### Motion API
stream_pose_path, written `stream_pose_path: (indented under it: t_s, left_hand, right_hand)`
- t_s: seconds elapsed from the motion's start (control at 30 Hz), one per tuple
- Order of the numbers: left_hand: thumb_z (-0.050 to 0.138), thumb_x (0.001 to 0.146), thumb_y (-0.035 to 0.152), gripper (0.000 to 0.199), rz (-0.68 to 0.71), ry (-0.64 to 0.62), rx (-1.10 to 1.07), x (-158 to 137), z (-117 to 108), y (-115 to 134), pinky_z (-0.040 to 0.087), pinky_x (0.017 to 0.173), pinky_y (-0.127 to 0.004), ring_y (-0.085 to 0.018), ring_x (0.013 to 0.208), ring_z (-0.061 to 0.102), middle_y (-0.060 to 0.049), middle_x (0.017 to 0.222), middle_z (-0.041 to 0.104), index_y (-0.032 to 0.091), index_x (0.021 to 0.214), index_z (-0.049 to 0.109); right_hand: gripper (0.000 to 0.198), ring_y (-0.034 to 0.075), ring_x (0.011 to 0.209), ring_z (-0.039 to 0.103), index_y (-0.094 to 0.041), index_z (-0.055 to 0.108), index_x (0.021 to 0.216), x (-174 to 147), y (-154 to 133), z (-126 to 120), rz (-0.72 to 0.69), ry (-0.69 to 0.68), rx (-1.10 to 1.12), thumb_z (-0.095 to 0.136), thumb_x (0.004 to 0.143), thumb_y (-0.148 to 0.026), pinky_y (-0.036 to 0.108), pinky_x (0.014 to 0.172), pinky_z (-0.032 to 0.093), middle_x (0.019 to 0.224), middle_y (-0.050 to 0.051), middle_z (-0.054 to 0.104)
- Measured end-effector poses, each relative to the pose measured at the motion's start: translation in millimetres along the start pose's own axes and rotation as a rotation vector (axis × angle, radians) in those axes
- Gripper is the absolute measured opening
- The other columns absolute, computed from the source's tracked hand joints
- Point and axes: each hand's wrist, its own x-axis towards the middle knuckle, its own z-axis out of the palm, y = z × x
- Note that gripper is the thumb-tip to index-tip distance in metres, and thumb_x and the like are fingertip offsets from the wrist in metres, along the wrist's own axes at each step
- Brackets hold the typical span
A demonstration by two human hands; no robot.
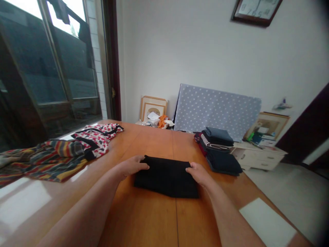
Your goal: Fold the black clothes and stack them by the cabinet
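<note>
A black folded garment (167,176) lies in front of me on the wooden table (144,219); what kind of clothing it is does not show. At its far left corner, my left hand (135,165) pinches the cloth between thumb and fingers. The far right corner is gripped the same way by my right hand (196,172). The garment's far edge runs nearly straight between both hands, and its near edge rests on the wood. Some fingertips are hidden behind the cloth.
A stack of folded clothes (218,151) stands at the table's right edge. To the left lie a striped garment (61,157) and a red, white and black patterned garment (100,137). A pale sheet (267,221) is near the right front. Beyond stands a drawer cabinet (259,156).
</note>
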Motion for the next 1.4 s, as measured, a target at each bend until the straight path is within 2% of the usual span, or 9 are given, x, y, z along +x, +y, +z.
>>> stream_pose_path:
  t_s: [0.1, 0.3, 0.43, 0.57, 0.9, 1.07, 1.2, 1.3, 1.4]
  left_hand:
    - [0.061, 0.066, 0.026, 0.028, -0.05, -0.033, -0.184, 1, 2, 1, 0.052, 0.077, -0.03, -0.025, 0.092, 0.069, -0.005, 0.095, 0.075, 0.018, 0.092, 0.068]
    - [0.057, 0.075, 0.024, 0.016, -0.048, 0.124, -0.344, 20, 16, -1, 0.051, 0.064, -0.028, -0.022, 0.075, 0.069, -0.004, 0.082, 0.073, 0.018, 0.089, 0.063]
    - [0.059, 0.079, 0.026, 0.014, -0.061, 0.262, -0.079, 37, 22, -15, 0.047, 0.062, -0.027, -0.021, 0.075, 0.067, -0.005, 0.082, 0.072, 0.018, 0.089, 0.064]
    - [0.059, 0.083, 0.032, 0.016, -0.049, 0.289, 0.12, 47, 21, -27, 0.044, 0.062, -0.027, -0.021, 0.078, 0.066, -0.006, 0.084, 0.071, 0.017, 0.085, 0.066]
    - [0.057, 0.085, 0.039, 0.022, 0.004, 0.351, 0.261, 54, 19, -35, 0.044, 0.065, -0.028, -0.021, 0.078, 0.066, -0.007, 0.086, 0.071, 0.018, 0.084, 0.063]
    - [0.06, 0.083, 0.039, 0.022, -0.014, 0.361, 0.154, 49, 20, -27, 0.045, 0.066, -0.028, -0.023, 0.081, 0.066, -0.008, 0.087, 0.072, 0.018, 0.084, 0.065]
    - [0.056, 0.085, 0.043, 0.027, -0.068, 0.285, -0.099, 36, 22, -12, 0.044, 0.055, -0.026, -0.022, 0.073, 0.066, -0.005, 0.076, 0.069, 0.019, 0.08, 0.064]
    - [0.046, 0.091, 0.044, 0.03, -0.117, 0.256, -0.209, 28, 20, -6, 0.038, 0.047, -0.024, -0.017, 0.059, 0.06, -0.003, 0.067, 0.062, 0.019, 0.082, 0.061]
    - [0.042, 0.094, 0.044, 0.029, -0.198, 0.276, -0.251, 22, 14, -4, 0.034, 0.044, -0.021, -0.012, 0.051, 0.05, 0.0, 0.066, 0.056, 0.02, 0.084, 0.054]
  right_hand:
    - [0.019, 0.021, 0.073, 0.066, -0.017, 0.068, 0.081, -1, -1, 2, 0.035, 0.07, -0.007, 0.058, 0.071, -0.029, 0.026, 0.064, 0.048, 0.073, 0.003, 0.072]
    - [0.026, 0.022, 0.077, 0.069, -0.017, 0.068, 0.087, -1, 2, 3, 0.018, 0.111, 0.048, 0.056, 0.078, -0.038, 0.029, 0.066, 0.051, 0.083, 0.006, 0.075]
    - [0.027, 0.024, 0.081, 0.071, -0.021, 0.069, 0.096, 2, 8, 2, -0.005, 0.182, -0.099, 0.056, 0.082, -0.04, 0.031, 0.07, 0.053, 0.087, 0.006, 0.076]
    - [0.027, 0.024, 0.084, 0.071, -0.022, 0.068, 0.104, 5, 13, 3, -0.016, 0.218, -0.277, 0.059, 0.083, -0.037, 0.033, 0.075, 0.053, 0.089, 0.006, 0.076]
    - [0.032, 0.022, 0.083, 0.068, -0.019, 0.063, 0.112, 5, 12, 1, -0.028, 0.312, -0.493, 0.06, 0.085, -0.036, 0.032, 0.076, 0.05, 0.089, 0.006, 0.072]
    - [0.039, 0.024, 0.106, 0.064, -0.02, 0.061, 0.125, -8, -11, 2, -0.148, 0.392, -0.644, 0.047, 0.093, -0.038, 0.034, 0.091, 0.048, 0.122, 0.011, 0.066]
    - [0.055, 0.024, 0.136, 0.045, -0.018, 0.049, 0.143, -17, -23, 17, -0.342, 0.161, -0.738, 0.03, 0.1, -0.046, 0.037, 0.112, 0.034, 0.147, 0.012, 0.049]
    - [0.068, 0.026, 0.148, 0.026, -0.013, 0.037, 0.151, -19, -20, 28, -0.319, -0.045, -0.815, 0.025, 0.099, -0.055, 0.043, 0.12, 0.02, 0.158, 0.013, 0.032]
    - [0.073, 0.025, 0.15, 0.018, -0.012, 0.03, 0.154, -18, -13, 33, -0.256, -0.1, -0.856, 0.022, 0.098, -0.059, 0.045, 0.121, 0.014, 0.161, 0.013, 0.025]
